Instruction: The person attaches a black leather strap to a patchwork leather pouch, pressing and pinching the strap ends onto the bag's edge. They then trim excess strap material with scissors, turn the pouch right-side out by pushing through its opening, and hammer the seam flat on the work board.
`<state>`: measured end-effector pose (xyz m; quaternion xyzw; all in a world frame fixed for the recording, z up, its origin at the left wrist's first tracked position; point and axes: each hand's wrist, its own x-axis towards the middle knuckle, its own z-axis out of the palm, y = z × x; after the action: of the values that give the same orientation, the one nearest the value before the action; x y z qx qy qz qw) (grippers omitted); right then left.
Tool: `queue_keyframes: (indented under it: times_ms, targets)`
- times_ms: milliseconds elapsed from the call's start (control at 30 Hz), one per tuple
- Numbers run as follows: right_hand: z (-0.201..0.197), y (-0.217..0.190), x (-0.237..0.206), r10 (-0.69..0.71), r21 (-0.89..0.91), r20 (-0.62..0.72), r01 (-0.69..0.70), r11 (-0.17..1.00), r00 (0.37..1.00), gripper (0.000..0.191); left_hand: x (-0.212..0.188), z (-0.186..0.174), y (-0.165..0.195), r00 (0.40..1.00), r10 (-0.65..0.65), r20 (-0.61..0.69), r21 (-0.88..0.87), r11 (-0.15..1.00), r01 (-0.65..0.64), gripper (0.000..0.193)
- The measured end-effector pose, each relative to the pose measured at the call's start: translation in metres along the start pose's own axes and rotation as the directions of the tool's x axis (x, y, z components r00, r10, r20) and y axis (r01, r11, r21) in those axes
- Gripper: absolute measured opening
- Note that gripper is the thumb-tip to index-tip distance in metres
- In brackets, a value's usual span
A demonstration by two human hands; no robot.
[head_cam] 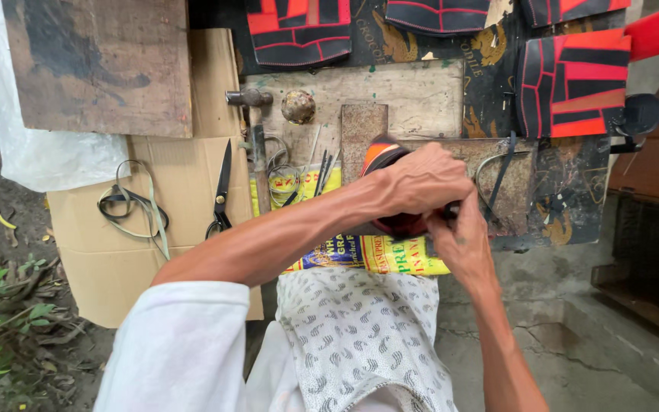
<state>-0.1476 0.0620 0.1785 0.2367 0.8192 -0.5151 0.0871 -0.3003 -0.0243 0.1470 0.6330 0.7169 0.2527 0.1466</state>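
My left hand (423, 181) is closed over a red, orange and black shoe piece (381, 152) held above my lap, covering most of it. My right hand (463, 244) comes up from below and grips the same piece at its right edge, fingers pinched near a small dark part. Whether that hand also holds a tool is hidden. The piece rests over a yellow printed sack (390, 255) on my knees.
Black scissors (221, 191), a hammer (255, 133), a round ball of material (298, 107) and thin tools lie on cardboard (108, 267) and a wooden board (413, 95). Several red-and-black cut panels (570, 84) lie at the back. Loose straps (133, 202) are at left.
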Motion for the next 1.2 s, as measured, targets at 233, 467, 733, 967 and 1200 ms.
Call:
queue_keyframes:
  times_ms: [233, 467, 733, 967, 1200]
  targets:
    - [0.019, 0.003, 0.005, 0.07, 0.111, -0.089, -0.06, 0.992, 0.994, 0.055, -0.046, -0.023, 0.017, 0.858, -0.238, -0.455, -0.108, 0.971, 0.212, 0.025]
    - [0.028, -0.014, 0.008, -0.169, -0.044, -0.091, 0.165, 0.985, 0.981, 0.056, -0.041, 0.001, -0.015, 0.754, -0.506, 0.419, 0.056, 0.843, 0.535, 0.013]
    - [0.025, -0.002, 0.006, -0.234, -0.078, -0.084, 0.228, 0.971, 0.969, 0.06, -0.002, 0.046, -0.045, 0.587, -0.55, 0.594, 0.153, 0.793, 0.589, 0.013]
    - [0.025, 0.003, 0.014, -0.138, -0.045, -0.046, 0.136, 0.99, 0.989, 0.061, 0.003, 0.053, -0.064, 0.539, -0.568, 0.622, 0.172, 0.771, 0.613, 0.014]
    - [0.019, 0.004, 0.032, -0.145, -0.025, -0.038, 0.144, 0.989, 0.989, 0.058, 0.005, 0.055, -0.074, 0.521, -0.577, 0.629, 0.166, 0.755, 0.635, 0.014]
